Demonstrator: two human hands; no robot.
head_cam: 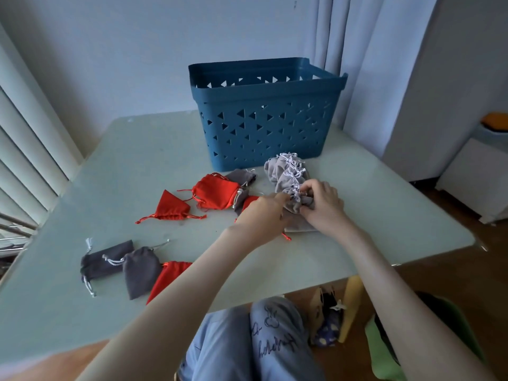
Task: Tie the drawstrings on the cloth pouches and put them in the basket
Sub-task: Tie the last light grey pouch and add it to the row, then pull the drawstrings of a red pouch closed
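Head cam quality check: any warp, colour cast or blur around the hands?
Head view: strong wide-angle bend, so the table edges and blinds bow; dim, cool bluish light with no hard shadows or glare; the left hand and right hand look slightly soft at the light grey pouch; the basket looks sharper.

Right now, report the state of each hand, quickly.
Left hand: pinches the light grey pouch.
Right hand: pinches the same pouch at its gathered drawstring neck.

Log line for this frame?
step: tying | left hand: holds grey pouch | right hand: pinches its top | basket: behind hands
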